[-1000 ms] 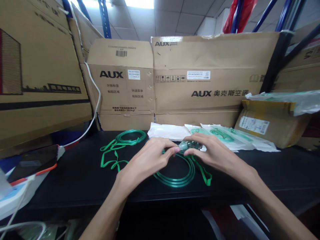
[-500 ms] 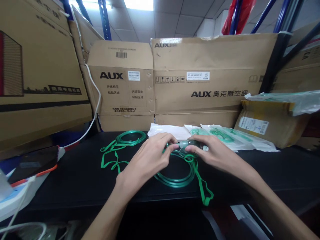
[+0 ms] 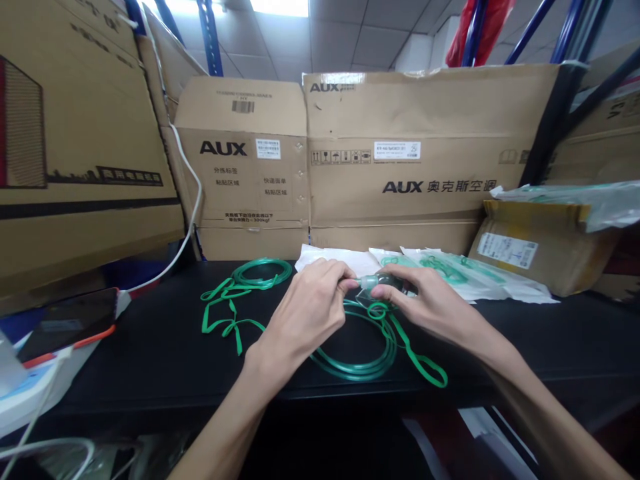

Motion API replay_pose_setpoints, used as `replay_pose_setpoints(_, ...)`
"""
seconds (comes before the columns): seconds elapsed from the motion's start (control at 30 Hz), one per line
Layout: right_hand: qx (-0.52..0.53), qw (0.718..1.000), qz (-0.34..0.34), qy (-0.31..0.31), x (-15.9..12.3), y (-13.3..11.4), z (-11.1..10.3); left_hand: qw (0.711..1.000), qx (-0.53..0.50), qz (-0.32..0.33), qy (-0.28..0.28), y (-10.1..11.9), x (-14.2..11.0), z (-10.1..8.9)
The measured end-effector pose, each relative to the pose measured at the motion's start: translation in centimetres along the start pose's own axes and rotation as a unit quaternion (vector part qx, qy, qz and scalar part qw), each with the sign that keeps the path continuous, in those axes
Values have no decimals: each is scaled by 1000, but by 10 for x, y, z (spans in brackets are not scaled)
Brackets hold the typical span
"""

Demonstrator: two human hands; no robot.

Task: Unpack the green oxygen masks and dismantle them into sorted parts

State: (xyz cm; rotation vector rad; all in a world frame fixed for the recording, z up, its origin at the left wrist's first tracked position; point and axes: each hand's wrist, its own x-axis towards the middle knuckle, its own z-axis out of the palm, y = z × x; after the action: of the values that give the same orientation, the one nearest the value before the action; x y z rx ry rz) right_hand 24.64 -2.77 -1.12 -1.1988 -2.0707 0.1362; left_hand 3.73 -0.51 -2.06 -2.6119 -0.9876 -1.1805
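The loop of the green strap [image 3: 407, 347], earlier near five o'clock of the clear mask [image 3: 393, 283], now stretches toward four. The coiled green tube [image 3: 357, 371] sits slightly farther toward four o'clock. The wrist of the left hand [image 3: 315, 300] is nearer three o'clock, baring more of the second strap [image 3: 231, 325].

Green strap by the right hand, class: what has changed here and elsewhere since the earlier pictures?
The green strap has swung out to the right; the tubing coil has shifted slightly that way too. The left hand and right hand keep hold of the clear mask piece. The other coil, white packets and cardboard boxes stayed put.
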Motion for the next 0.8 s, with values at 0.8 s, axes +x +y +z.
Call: replay_pose_setpoints(0.8, -2, 999, -11, -40, -3, 8, 4, 989, -75, -68, -104, -5, -2, -8)
